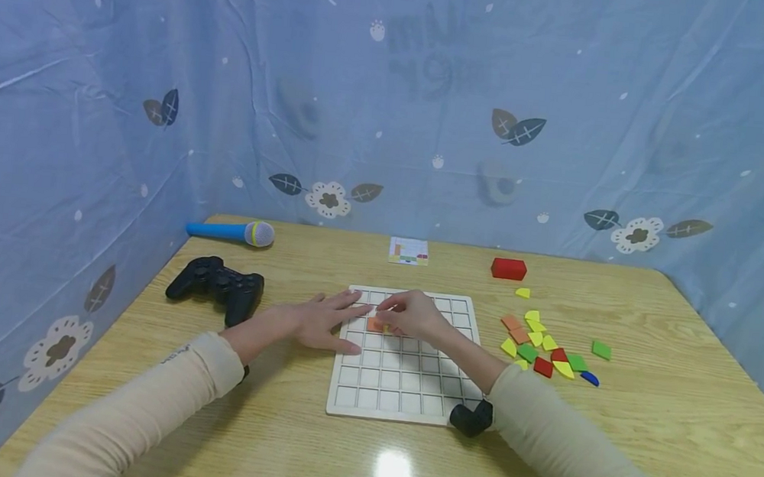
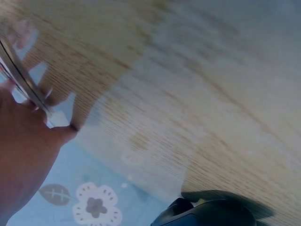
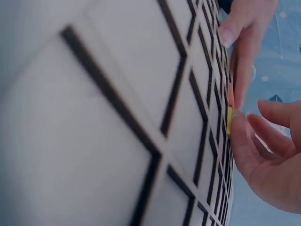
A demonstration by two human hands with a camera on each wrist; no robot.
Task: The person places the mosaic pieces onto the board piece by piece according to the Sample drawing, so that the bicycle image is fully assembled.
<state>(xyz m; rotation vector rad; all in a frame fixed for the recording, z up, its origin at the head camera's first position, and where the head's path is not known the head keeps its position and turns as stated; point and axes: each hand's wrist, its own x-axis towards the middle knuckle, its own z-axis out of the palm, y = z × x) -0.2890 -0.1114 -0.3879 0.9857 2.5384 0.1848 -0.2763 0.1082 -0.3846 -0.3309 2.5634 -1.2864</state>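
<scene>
My left hand (image 1: 318,323) lies with fingers spread over the left edge of a white gridded board (image 1: 366,400). In the left wrist view its thumb points away from the board's edge. The right hand (image 1: 416,317) reaches over the upper middle of the board with bent fingers. Under its fingertips sits an orange square tile (image 1: 375,325) in the grid. From the right wrist view, one fingertip touches a yellow piece (image 3: 229,123) beside the orange tile. Part of that row is hidden by the right hand.
Loose coloured tiles (image 1: 519,335) lie right of the board. A red block (image 1: 509,269), a small printed card (image 1: 408,251) and a blue toy microphone (image 1: 231,232) stand along the back. A black game controller (image 1: 219,284) lies at left. A patterned blue curtain (image 1: 435,121) hangs behind.
</scene>
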